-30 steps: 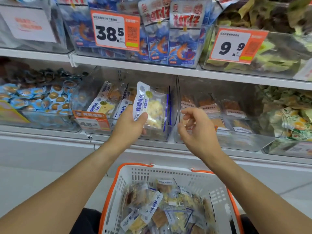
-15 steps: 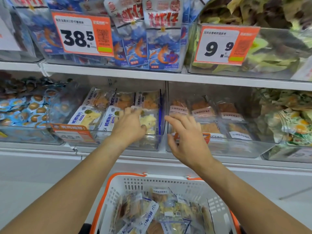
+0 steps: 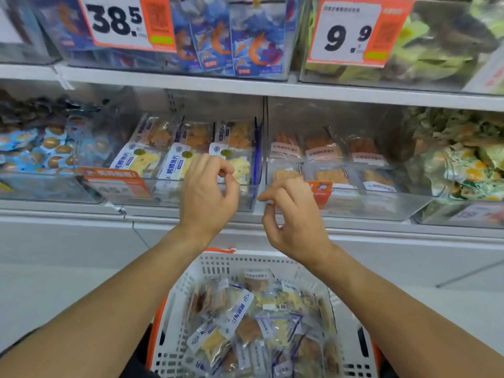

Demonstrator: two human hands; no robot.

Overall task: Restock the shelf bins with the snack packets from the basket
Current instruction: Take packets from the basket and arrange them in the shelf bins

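A white basket with an orange rim [image 3: 218, 261] sits low in the middle, holding several clear snack packets [image 3: 261, 323]. On the middle shelf a clear bin [image 3: 169, 190] holds rows of white-labelled fish-slice packets [image 3: 177, 162]; one packet [image 3: 244, 166] lies in its right-hand row. My left hand [image 3: 210, 192] hovers in front of that bin with loosely curled fingers and holds nothing. My right hand [image 3: 296, 214] is beside it, in front of the neighbouring clear bin [image 3: 376, 203] of orange-brown packets, with its fingers loosely curled and empty.
Blue-wrapped snacks fill a bin [image 3: 41, 148] at the left, and green-yellow packets [image 3: 463, 165] fill one at the right. The upper shelf carries shrimp snack bags [image 3: 245, 42] and price tags 38.5 [image 3: 117, 20] and 9.9 [image 3: 346, 36]. A white shelf edge [image 3: 272, 88] runs above the bins.
My left hand set its white packet into the bin's right-hand row, let go and drew back. My right hand pulled back and curled its fingers. The view moved closer to the shelf.
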